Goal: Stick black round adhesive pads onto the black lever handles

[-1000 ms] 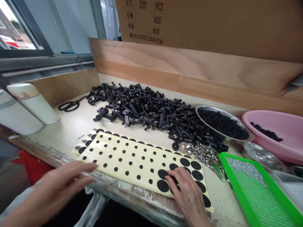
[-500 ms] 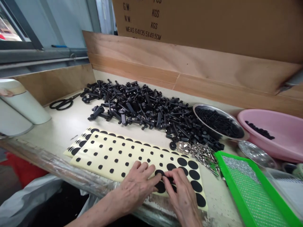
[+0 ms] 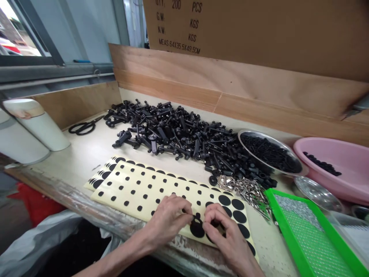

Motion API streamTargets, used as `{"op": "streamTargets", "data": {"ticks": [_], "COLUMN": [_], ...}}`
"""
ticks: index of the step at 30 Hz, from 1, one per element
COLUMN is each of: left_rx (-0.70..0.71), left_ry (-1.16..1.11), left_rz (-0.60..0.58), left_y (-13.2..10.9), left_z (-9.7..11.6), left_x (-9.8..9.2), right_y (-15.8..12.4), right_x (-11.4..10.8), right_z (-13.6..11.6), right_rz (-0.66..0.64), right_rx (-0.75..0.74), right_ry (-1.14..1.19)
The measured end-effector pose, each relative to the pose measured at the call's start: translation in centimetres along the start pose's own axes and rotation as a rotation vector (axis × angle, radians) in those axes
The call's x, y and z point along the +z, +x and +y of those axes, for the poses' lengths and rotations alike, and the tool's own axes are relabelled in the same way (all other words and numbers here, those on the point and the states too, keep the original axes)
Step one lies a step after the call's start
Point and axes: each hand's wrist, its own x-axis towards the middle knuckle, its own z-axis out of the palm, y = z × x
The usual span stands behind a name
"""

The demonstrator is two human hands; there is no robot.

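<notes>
A cream backing sheet [image 3: 150, 192] printed with rows of black adhesive dots lies on the bench, overlapping a second dotted sheet [image 3: 99, 175]. My left hand [image 3: 168, 221] rests on its lower edge, with the fingertips pinched on a small black dot [image 3: 196, 216]. Close beside it, my right hand [image 3: 227, 236] curls over the larger black dots, and its fingers partly hide them. A large round black dot [image 3: 197, 228] lies just below my fingertips.
A heap of black plastic parts [image 3: 178, 136] fills the bench behind the sheets. Silver clips [image 3: 245, 190], a steel bowl [image 3: 268, 152], a pink basin [image 3: 331, 165] and a green tray [image 3: 311, 231] stand to the right. Black scissors [image 3: 83, 127] and white cylinders [image 3: 37, 125] are left.
My left hand has moved right across the sheet, from its left edge to beside my right hand. The fingertips of both hands have come together over the black dots.
</notes>
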Motion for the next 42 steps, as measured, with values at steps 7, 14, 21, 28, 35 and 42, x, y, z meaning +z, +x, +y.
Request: {"op": "streamTargets", "data": {"ticks": [7,14,21,28,35,42], "left_rx": [-0.314,-0.364,-0.105,-0.036,-0.049,-0.083], "left_ry": [-0.582,-0.633,-0.056,0.365,-0.030,-0.558], "left_rz": [0.142,0.139,0.398,0.549,0.441,0.240], "left_y": [1.9,2.3,5.1,13.0,9.5,4.3], "left_z": [0.9,1.2,-1.3,-5.4,-3.8,0.1], "left_x": [-1.1,-1.7,-2.6,-7.8,-9.3,-3.5], "right_y": [2.3,3.7,3.8,4.7,5.5,4.6], "right_x": [2.4,2.5,3.7,2.6,2.3,2.7], "right_z": [-1.0,-1.4,-1.3,-0.1,0.6,0.2], "right_rz": [0.312,0.215,0.487,0.678,0.523,0.243], "right_rx": [0.163,0.135,-0.403,-0.448,-0.087,-0.056], "right_ry": [0.387,0.273,-0.023,-0.084,0.240,0.501]}}
